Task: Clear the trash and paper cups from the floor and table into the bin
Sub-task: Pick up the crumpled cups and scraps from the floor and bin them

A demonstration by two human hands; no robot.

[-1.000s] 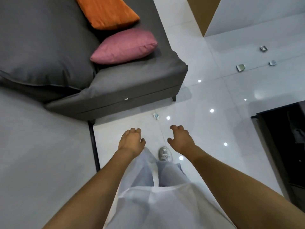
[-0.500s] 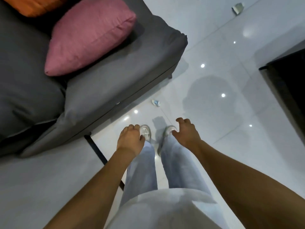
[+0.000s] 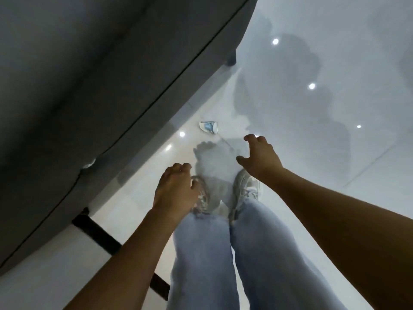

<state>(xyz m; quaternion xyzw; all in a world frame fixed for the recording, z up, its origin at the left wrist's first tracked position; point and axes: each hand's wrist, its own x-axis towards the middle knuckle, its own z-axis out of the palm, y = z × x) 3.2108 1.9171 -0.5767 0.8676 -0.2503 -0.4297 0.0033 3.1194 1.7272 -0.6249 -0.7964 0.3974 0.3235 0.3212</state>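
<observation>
A small crumpled scrap of blue and white trash [image 3: 209, 126] lies on the glossy white floor [image 3: 335, 153], close to the front edge of the grey sofa. My right hand [image 3: 259, 157] hangs above the floor a little to the right of the scrap and nearer to me, fingers loosely spread, holding nothing. My left hand [image 3: 176, 189] hovers lower, over my left shoe, fingers loosely curled and empty. Neither hand touches the scrap. No bin or paper cup is in view.
The grey sofa [image 3: 100, 97] fills the left and top of the view, with a dark leg [image 3: 231, 58] at its far corner. A black strip [image 3: 98, 233] runs across the floor under the sofa's near end. My legs and white shoes [image 3: 245, 189] stand below the hands.
The camera has dropped and tilted down toward the floor, so the sofa and the scrap look closer. The cushions and dark table have left the view. Both hands stay empty.
</observation>
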